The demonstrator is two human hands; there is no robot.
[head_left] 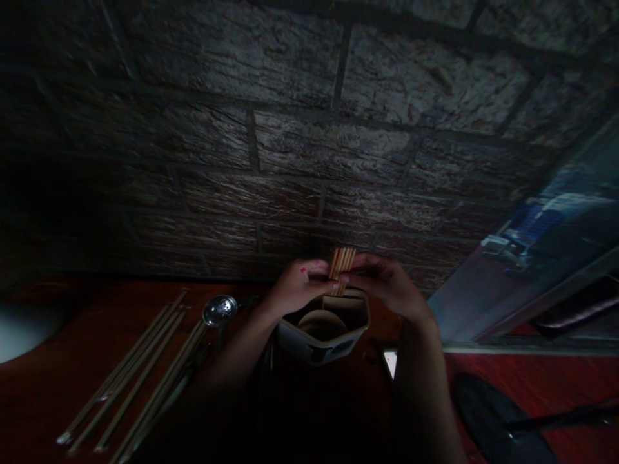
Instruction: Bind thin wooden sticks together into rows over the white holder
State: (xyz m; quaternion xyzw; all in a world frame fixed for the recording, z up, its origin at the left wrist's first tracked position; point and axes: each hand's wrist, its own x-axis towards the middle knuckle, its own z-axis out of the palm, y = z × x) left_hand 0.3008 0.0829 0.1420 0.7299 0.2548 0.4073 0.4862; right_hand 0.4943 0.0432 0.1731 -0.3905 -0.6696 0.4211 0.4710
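Near the centre of the view, the person's left hand (302, 283) and right hand (387, 280) both grip a bundle of thin wooden sticks (342, 263) between thumb and fingers, held upright just above a divided container (316, 348) that sits toward six o'clock on a reddish-brown table (193, 399). Toward seven to eight o'clock, several long pale sticks (140, 374) lie slanted beside a shiny perforated ladle (220, 310), while a lit phone (391, 362) lies toward five o'clock, partly hidden by the right forearm, and a textured brick wall (300, 142) fills the twelve o'clock side.
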